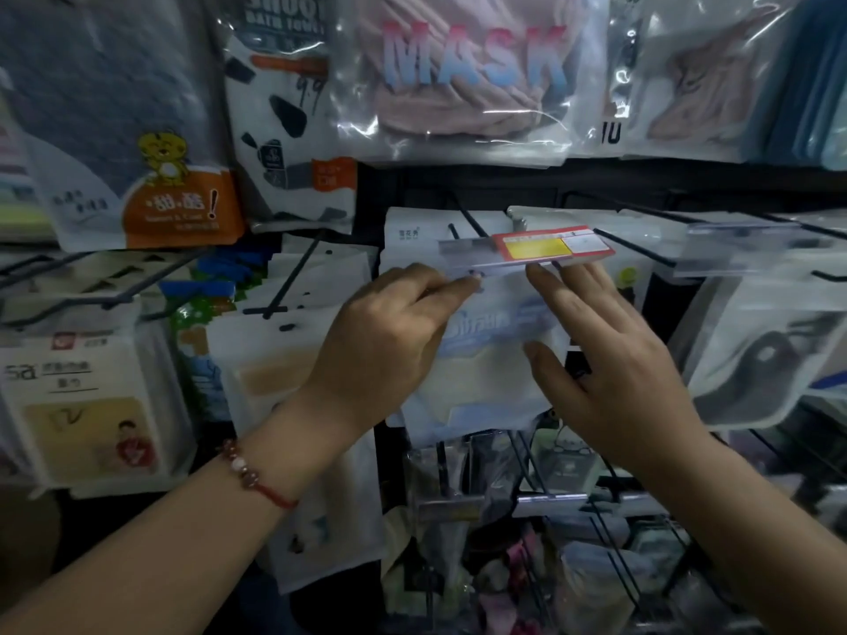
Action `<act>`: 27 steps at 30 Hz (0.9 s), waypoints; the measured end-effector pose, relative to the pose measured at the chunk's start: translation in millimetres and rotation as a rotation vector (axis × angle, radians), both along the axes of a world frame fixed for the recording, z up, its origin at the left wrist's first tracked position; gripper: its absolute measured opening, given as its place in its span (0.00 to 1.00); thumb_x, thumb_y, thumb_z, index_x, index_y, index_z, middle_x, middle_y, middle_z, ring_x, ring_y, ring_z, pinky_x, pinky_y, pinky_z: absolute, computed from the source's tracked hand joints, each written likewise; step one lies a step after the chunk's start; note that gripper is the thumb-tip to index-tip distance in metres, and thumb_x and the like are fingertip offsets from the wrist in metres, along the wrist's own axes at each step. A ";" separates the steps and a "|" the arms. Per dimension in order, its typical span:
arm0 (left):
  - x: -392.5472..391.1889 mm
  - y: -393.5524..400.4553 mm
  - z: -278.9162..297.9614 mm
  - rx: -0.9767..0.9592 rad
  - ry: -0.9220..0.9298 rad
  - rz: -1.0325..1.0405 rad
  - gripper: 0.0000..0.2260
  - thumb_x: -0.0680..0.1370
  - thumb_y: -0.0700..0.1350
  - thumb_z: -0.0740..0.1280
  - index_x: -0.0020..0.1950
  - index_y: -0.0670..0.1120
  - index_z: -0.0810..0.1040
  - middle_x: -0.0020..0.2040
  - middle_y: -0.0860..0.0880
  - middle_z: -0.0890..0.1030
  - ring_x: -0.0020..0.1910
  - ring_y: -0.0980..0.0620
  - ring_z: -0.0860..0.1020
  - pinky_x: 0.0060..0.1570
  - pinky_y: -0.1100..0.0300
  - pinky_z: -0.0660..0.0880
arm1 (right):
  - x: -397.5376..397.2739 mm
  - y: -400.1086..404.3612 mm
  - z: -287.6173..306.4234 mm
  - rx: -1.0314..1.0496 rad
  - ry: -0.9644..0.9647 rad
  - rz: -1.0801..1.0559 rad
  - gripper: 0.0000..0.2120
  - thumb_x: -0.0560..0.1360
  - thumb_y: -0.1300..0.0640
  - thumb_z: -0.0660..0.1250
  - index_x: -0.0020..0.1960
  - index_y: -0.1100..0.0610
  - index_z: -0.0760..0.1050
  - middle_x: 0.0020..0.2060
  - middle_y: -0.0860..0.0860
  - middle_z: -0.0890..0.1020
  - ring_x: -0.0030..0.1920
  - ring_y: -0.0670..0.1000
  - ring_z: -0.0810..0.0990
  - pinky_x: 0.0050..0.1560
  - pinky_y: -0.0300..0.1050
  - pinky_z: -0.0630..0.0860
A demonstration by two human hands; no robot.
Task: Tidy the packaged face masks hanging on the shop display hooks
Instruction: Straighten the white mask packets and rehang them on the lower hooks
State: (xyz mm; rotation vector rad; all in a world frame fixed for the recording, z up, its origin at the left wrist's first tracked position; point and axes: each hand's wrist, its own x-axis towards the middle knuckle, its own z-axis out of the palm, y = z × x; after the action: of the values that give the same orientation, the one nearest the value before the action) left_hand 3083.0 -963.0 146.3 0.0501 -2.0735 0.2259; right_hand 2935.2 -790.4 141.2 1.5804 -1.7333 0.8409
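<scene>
A white and pale-blue face mask packet hangs from a black wire display hook, and both hands are on it. The left hand covers the packet's left edge, its fingers curled round that edge with the fingertips reaching to the packet's top strip. The right hand lies over the packet's right side with straight, spread fingers, the thumb pressing on the front; whether any finger hooks behind the packet cannot be told. Blurred blue lettering shows between the two hands, and through the lower panel of the packet something pale, cream-coloured, can be seen.

Just above the fingertips of both hands a red and yellow price tag sits in a clear holder at the hook's end. Behind it more white packets hang on the same hook.

Above the hands a clear bag printed MASK holds folded pink masks. To the right of the right hand a clear packet holds a dark grey mask. To the left of the left hand hang a white packet with a beige window and, further out, a white box-like pack with a yellow panel. A red bead bracelet circles the left wrist.
</scene>
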 end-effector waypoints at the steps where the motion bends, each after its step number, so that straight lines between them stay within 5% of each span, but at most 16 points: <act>1: -4.1 -0.9 1.4 0.014 0.019 0.001 0.11 0.79 0.34 0.68 0.61 0.40 0.83 0.48 0.41 0.82 0.44 0.42 0.81 0.47 0.49 0.80 | 1.5 0.4 -0.5 -0.002 -0.006 -0.007 0.27 0.79 0.52 0.60 0.76 0.57 0.62 0.75 0.51 0.63 0.77 0.52 0.56 0.75 0.36 0.51; 7: -22.3 -9.9 1.0 0.041 0.041 0.011 0.08 0.77 0.32 0.65 0.38 0.35 0.78 0.38 0.40 0.76 0.35 0.43 0.75 0.31 0.55 0.70 | 11.0 1.2 -1.6 -0.002 -0.086 -0.020 0.29 0.77 0.56 0.65 0.76 0.59 0.63 0.74 0.53 0.67 0.76 0.54 0.62 0.72 0.44 0.62; 10: -25.8 -16.0 -3.3 0.025 0.000 0.104 0.03 0.73 0.34 0.67 0.43 0.37 0.80 0.42 0.41 0.77 0.40 0.43 0.74 0.37 0.58 0.65 | 17.9 0.8 -6.0 -0.001 -0.121 -0.034 0.30 0.77 0.56 0.65 0.76 0.60 0.62 0.73 0.50 0.66 0.76 0.53 0.62 0.72 0.38 0.60; 14: -27.6 -19.2 -17.2 -0.003 -0.009 0.182 0.11 0.73 0.35 0.73 0.54 0.39 0.82 0.56 0.37 0.79 0.56 0.42 0.68 0.56 0.50 0.65 | 25.4 -0.7 -10.5 0.033 -0.169 -0.065 0.32 0.78 0.54 0.65 0.78 0.57 0.58 0.75 0.50 0.64 0.77 0.48 0.57 0.72 0.34 0.55; 17: -20.9 -7.8 -28.3 0.113 -0.094 0.240 0.23 0.77 0.44 0.70 0.71 0.44 0.72 0.73 0.36 0.67 0.73 0.39 0.60 0.73 0.43 0.55 | 27.4 -0.7 -17.0 0.070 -0.186 -0.086 0.33 0.78 0.52 0.64 0.79 0.54 0.55 0.77 0.48 0.60 0.78 0.46 0.54 0.74 0.36 0.54; 21: -9.6 11.0 -55.4 0.214 -0.232 0.307 0.29 0.80 0.53 0.64 0.79 0.47 0.61 0.81 0.41 0.51 0.80 0.42 0.46 0.77 0.46 0.42 | 28.9 3.8 -34.0 0.174 -0.262 -0.135 0.32 0.79 0.49 0.63 0.79 0.50 0.55 0.79 0.46 0.52 0.79 0.48 0.50 0.75 0.49 0.58; 27: 1.8 37.1 -113.1 0.383 -0.442 0.258 0.29 0.79 0.58 0.57 0.79 0.48 0.64 0.80 0.40 0.58 0.79 0.37 0.57 0.74 0.37 0.60 | 30.8 24.4 -66.2 0.382 -0.355 -0.232 0.32 0.80 0.47 0.63 0.79 0.44 0.52 0.79 0.40 0.44 0.78 0.42 0.41 0.76 0.47 0.51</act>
State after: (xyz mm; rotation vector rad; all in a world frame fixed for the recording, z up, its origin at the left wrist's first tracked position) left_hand 3084.8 -926.0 33.2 0.5457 -2.5248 -0.0126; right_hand 2966.0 -765.9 75.0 1.4818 -2.3971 0.7363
